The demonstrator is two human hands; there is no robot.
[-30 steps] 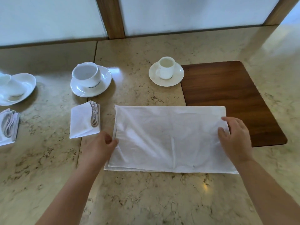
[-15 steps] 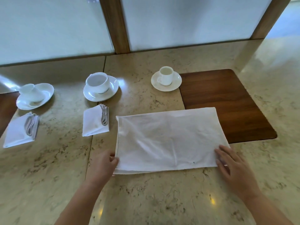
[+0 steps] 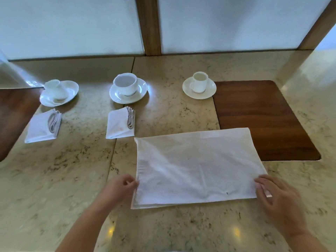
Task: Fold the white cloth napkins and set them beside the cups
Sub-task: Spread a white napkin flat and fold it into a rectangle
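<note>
L hand (image 3: pixel 121 188) pinching white napkin (image 3: pixel 196 166) near-left corner, R hand (image 3: pixel 278 197) spread flat on near-right corner, beige marble table (image 3: pixel 163 230), frosted panels (image 3: pixel 72 24) behind

No legible text anywhere.

The beige marble table (image 3: pixel 76 179) carries 3 white cups on saucers: left (image 3: pixel 59 93), middle (image 3: pixel 128 90) and right (image 3: pixel 199 87). 2 folded napkins (image 3: pixel 43 126) (image 3: pixel 120 124) lie before the left 2. A half-folded white napkin (image 3: pixel 198 168) overlaps the brown wooden inlay (image 3: pixel 258 115).
</note>
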